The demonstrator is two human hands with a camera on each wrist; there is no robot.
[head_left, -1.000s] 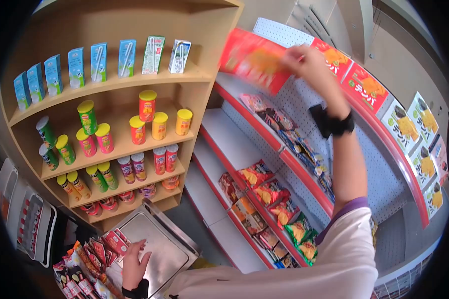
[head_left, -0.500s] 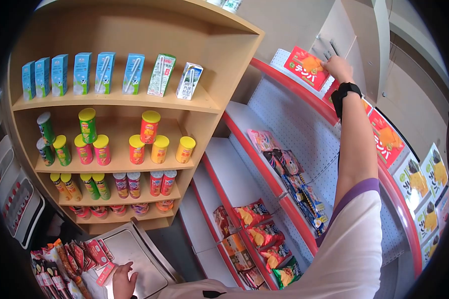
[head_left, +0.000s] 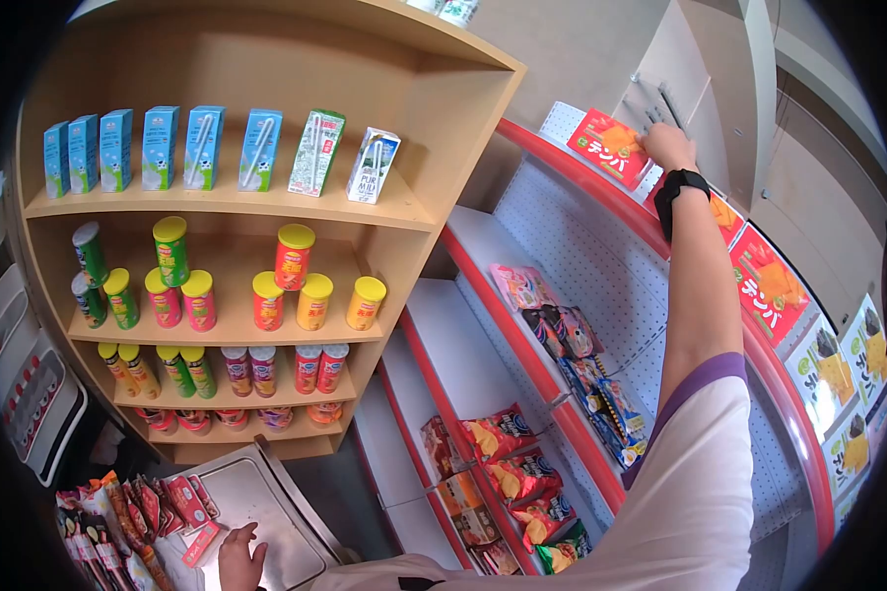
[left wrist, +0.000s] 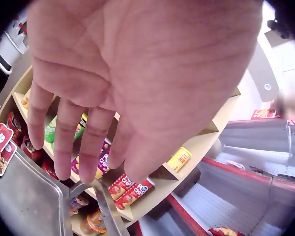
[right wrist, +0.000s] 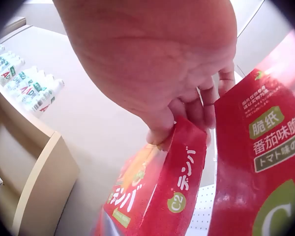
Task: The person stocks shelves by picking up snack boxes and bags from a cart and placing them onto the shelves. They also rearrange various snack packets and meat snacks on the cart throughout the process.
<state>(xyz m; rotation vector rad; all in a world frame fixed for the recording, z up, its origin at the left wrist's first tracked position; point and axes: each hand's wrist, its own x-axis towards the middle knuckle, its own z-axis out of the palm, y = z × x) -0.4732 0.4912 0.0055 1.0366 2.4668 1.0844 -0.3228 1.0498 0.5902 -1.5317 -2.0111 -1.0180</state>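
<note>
My right hand (head_left: pixel 668 148) pinches the upper edge of a red snack box (head_left: pixel 609 143) on the top tier of the red-edged rack (head_left: pixel 650 229). In the right wrist view the thumb lies on the front of this box (right wrist: pixel 179 189), with the fingers behind. Another red snack box (right wrist: pixel 260 162) stands close beside it there. My left hand (head_left: pixel 240 559) hovers low by a metal cart top (head_left: pixel 276 512), fingers loosely extended and nothing in them. The left wrist view shows its bare palm (left wrist: pixel 137 64) with the fingers pointing down.
A wooden shelf (head_left: pixel 241 202) at left bears milk cartons (head_left: pixel 204 148) and chip canisters (head_left: pixel 292 258). Snack packets (head_left: pixel 133 522) lie on the cart's left side. Bagged chips (head_left: pixel 522 478) fill lower rack tiers. More red boxes (head_left: pixel 767 284) and white packs (head_left: pixel 820 364) line the top tier.
My right hand has carried the red snack box up and right onto the rack's top tier, and still holds it. The left hand remains low by the cart. The head view has shifted.
</note>
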